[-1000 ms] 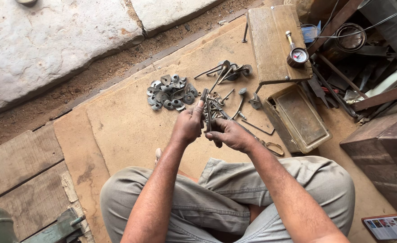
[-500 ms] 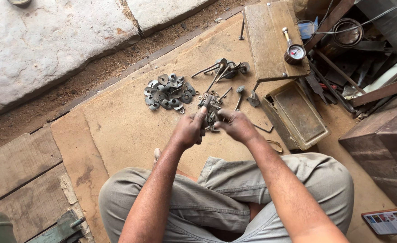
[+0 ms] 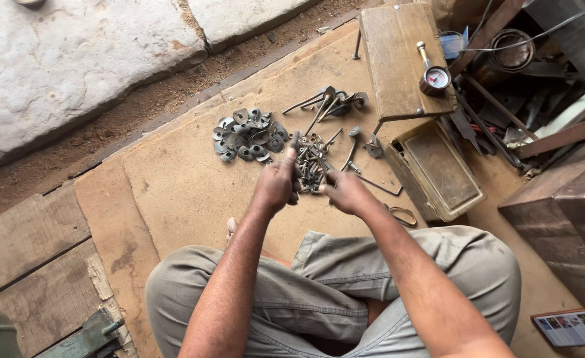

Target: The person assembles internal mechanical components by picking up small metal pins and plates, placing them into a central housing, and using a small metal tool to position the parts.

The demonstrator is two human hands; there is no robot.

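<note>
Metal bolts [image 3: 311, 159] between left hand [image 3: 276, 187] and right hand [image 3: 345, 192].

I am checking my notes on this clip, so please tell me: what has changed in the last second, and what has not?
Both hands rose a little from the board and drew together: the left hand and the right hand now hold a small metal part above the pile of bolts. What the grip holds is too small to tell. The heap of washers, the valves, the gauge and the metal tray stayed in place.
</note>
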